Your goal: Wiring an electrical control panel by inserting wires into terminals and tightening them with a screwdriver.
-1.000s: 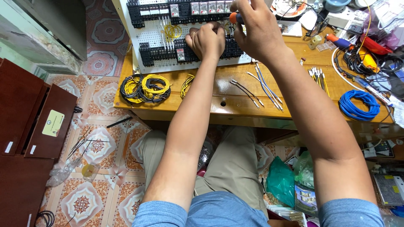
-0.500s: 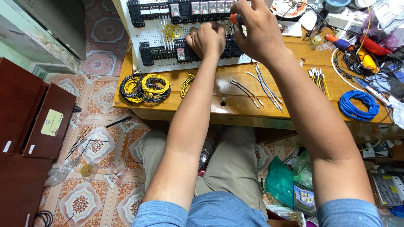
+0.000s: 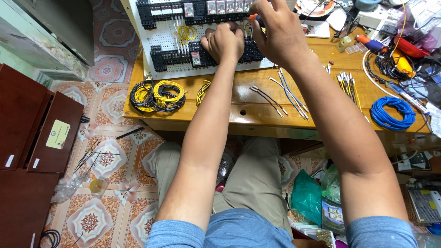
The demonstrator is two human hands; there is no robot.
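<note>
A white perforated panel (image 3: 165, 39) with rows of black terminal blocks and relays lies on the wooden table (image 3: 239, 98). My left hand (image 3: 224, 42) is curled in a fist on the lower black terminal row, seemingly pinching a wire there. My right hand (image 3: 275, 32) is just to its right and above, closed around a screwdriver with an orange handle (image 3: 253, 17), its tip hidden behind my fingers. Yellow wires (image 3: 186, 33) loop on the panel left of my left hand.
Coils of yellow and black wire (image 3: 157, 95) lie at the table's left front, loose cut wires (image 3: 285, 94) in the middle, a blue wire coil (image 3: 392, 112) at the right. Tools and cables (image 3: 395, 50) clutter the far right. Brown cabinets (image 3: 32, 128) stand on the left.
Both hands stay at the same spot on the panel, with only slight finger shifts. Nothing else moved.
</note>
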